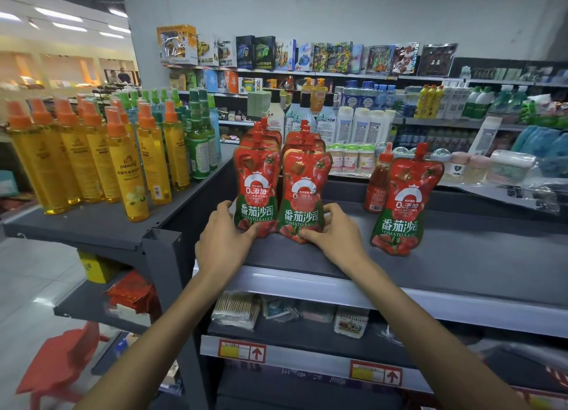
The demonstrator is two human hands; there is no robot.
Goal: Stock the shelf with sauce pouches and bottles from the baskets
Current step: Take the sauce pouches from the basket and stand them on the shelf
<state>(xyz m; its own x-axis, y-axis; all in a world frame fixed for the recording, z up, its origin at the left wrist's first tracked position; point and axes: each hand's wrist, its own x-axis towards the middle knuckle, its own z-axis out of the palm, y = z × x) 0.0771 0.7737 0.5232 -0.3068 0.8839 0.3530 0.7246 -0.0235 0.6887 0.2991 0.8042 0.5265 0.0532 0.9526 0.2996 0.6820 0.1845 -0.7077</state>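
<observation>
Nearest, below both wrists, a lower shelf (pixel 295 332) carries small packets, with red-and-yellow price tags (pixel 242 351) on its front rail. Above it, on the grey top shelf (pixel 461 256), the left hand (pixel 226 240) grips the lower left corner of the left tomato sauce pouch (pixel 257 188), thumb across the front and fingers curled round its edge. The right hand (pixel 336 236) pinches the base of the right tomato sauce pouch (pixel 302 197), thumb at the front, fingers bent against its right side. These 2 pouches stand upright, touching, between the hands. Directly behind them, further pouches (pixel 302 139) stand in 2 rows. Right of the right hand, 1 lone pouch (pixel 405 206) stands apart, a red sauce bottle (pixel 378 185) just behind its left edge. Left of the left hand, on the adjoining shelf, stand yellow spray bottles (pixel 129 176) and green bottles (pixel 199 151).
</observation>
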